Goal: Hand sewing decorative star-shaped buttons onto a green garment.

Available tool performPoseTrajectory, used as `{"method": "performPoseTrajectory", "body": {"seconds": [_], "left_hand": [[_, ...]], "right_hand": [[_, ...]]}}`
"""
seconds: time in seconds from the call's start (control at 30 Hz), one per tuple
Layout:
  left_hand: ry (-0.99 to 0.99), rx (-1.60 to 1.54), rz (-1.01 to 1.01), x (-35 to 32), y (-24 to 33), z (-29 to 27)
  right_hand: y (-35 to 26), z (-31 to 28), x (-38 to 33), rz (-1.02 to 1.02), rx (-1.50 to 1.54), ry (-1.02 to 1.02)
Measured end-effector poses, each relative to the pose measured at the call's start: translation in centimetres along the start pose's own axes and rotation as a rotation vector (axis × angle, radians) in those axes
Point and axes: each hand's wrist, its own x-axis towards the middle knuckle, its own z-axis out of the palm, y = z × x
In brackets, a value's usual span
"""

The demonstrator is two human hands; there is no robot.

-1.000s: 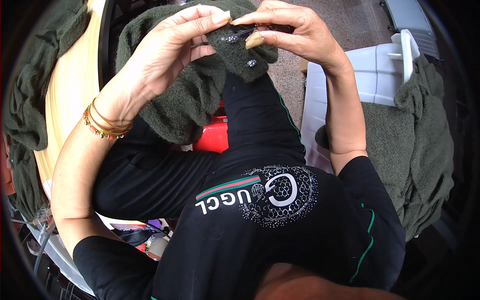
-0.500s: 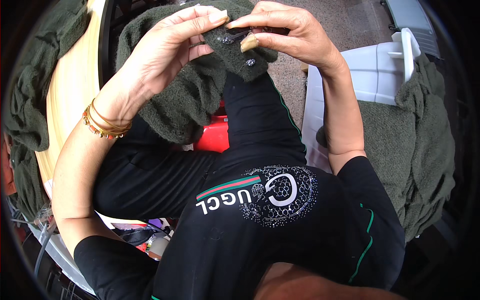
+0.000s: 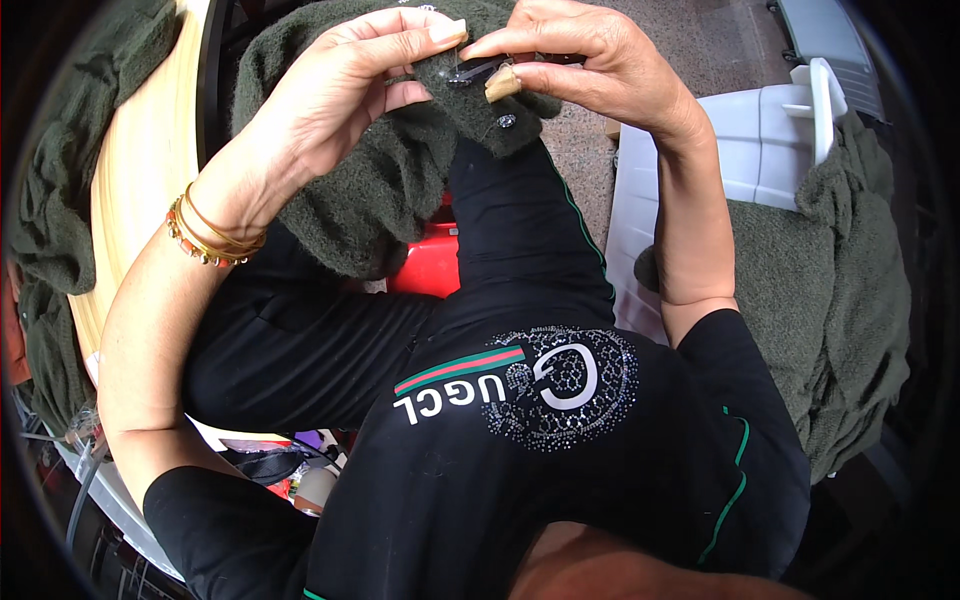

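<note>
A dark green knitted garment [image 3: 370, 190] lies over my lap, and I hold its edge up near the top of the view. My left hand [image 3: 340, 95] pinches the fabric beside a small shiny button [image 3: 506, 121]. My right hand [image 3: 580, 55] grips the same edge from the other side; a small dark tool [image 3: 478, 70] shows between its fingers, and the thumb wears a pale cap. Gold and beaded bangles [image 3: 205, 235] circle my left wrist.
More dark green garments [image 3: 820, 300] are piled on a white plastic chair [image 3: 740, 130] to my right, and others [image 3: 50, 170] hang over a wooden table edge [image 3: 140, 180] on my left. A red object [image 3: 430, 260] sits under my knee.
Both hands stay at the garment's edge; my right hand's fingers have shifted slightly along the fabric.
</note>
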Motion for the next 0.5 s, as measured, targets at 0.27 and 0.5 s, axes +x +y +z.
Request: {"method": "performPoseTrajectory", "body": {"seconds": [0.27, 0.5], "left_hand": [[0.028, 0.014, -0.011, -0.3, -0.3, 0.0], [0.151, -0.022, -0.008, -0.1, 0.8, -0.1]], "right_hand": [[0.5, 0.4, -0.4, 0.021, 0.0, -0.012], [-0.4, 2.6, -1.3, 0.953, 0.354, 0.221]]}}
